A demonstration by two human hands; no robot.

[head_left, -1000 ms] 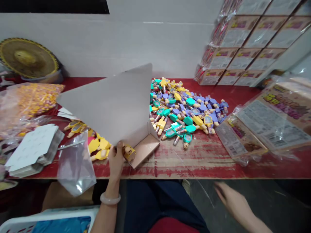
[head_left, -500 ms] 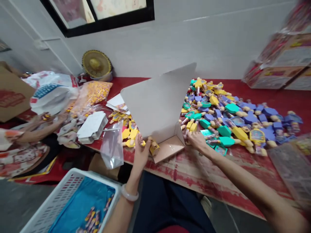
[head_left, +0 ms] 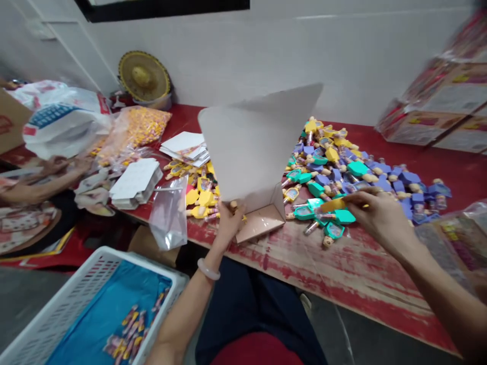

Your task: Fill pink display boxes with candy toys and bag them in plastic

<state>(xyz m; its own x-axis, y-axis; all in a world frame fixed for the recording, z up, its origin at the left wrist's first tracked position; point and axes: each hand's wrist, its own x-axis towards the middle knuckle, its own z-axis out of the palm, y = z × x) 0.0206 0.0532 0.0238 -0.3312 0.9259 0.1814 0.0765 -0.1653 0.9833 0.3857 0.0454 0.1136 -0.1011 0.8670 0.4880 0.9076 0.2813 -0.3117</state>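
Note:
An open cardboard box (head_left: 262,223) with a tall grey lid (head_left: 254,152) stands at the table's front edge. My left hand (head_left: 229,223) is closed around a small yellow toy at the box's left end; fingers partly cover the toy. Above the right part of the toy pile, my right hand (head_left: 375,215) pinches a yellow toy (head_left: 333,205) by its end. Green toys (head_left: 344,216), purple toys (head_left: 410,177) and yellow toys (head_left: 332,154) are heaped right of the box. More yellow toys (head_left: 205,197) lie to its left.
A white basket (head_left: 177,284) with a blue lining stands at lower left. White cartons (head_left: 135,180), a clear bag (head_left: 169,218) and a bag of candies (head_left: 146,124) are on the left. Another person's arms (head_left: 49,182) are at far left. Wrapped boxes (head_left: 429,126) stand at right.
My right hand has moved right, away from the box, and now holds a yellow toy over the pile. My left hand remains at the box's left end. The view has shifted.

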